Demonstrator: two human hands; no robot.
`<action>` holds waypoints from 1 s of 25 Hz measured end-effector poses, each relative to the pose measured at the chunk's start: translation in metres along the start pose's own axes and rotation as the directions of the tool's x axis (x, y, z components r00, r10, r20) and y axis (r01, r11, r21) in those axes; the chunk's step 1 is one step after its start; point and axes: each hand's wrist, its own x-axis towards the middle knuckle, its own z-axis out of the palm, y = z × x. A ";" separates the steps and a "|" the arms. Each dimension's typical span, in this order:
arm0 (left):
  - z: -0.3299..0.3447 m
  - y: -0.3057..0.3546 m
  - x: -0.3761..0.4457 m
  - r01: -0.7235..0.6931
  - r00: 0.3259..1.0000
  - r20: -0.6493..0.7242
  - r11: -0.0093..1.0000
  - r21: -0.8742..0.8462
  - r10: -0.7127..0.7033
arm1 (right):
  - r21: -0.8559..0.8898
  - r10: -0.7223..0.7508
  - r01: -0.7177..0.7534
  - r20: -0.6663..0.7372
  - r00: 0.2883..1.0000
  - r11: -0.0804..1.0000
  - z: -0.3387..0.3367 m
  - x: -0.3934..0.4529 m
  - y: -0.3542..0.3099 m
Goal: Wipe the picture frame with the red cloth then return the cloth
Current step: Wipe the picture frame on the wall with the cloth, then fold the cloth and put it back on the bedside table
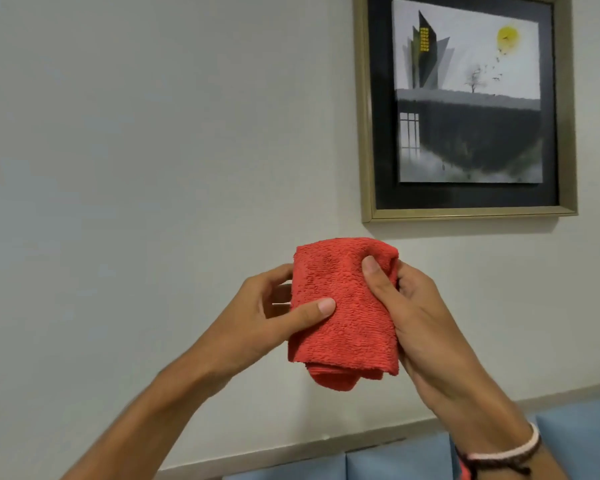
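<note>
A folded red cloth (pixel 343 306) is held up in front of the wall, in the middle of the head view. My left hand (pixel 274 313) pinches its left edge, thumb on the front. My right hand (pixel 413 313) grips its right side, thumb pressed near the top. The picture frame (pixel 368 133) hangs on the wall above and to the right of the cloth. It has a gold border, a black mat and a grey landscape print with a yellow sun. Cloth and frame are apart. The frame's top runs out of view.
A pale plain wall (pixel 153 168) fills the left and centre. A blue padded headboard or seat back (pixel 413 459) runs along the bottom right, below a grey trim strip. Cord bracelets sit on my right wrist (pixel 499 455).
</note>
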 end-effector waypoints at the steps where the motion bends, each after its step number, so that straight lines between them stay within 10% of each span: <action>1: -0.005 0.002 -0.015 0.018 0.999 -0.048 1.000 -0.019 -0.018 | 0.013 -0.002 0.002 0.006 1.000 1.000 0.010 -0.008 0.002; 14: -0.041 -0.051 -0.232 0.316 0.864 -0.359 0.935 -0.159 -0.353 | -0.030 0.316 -0.318 0.226 0.921 0.948 0.128 -0.134 0.090; 20: -0.042 -0.118 -0.346 0.490 0.672 -0.470 0.820 -0.298 -0.572 | -0.055 0.596 -0.618 0.341 0.727 0.785 0.173 -0.217 0.182; 25: -0.013 -0.197 -0.463 0.697 0.399 -0.345 0.525 -0.488 -0.850 | -0.136 0.864 -0.860 0.198 0.462 0.491 0.194 -0.305 0.277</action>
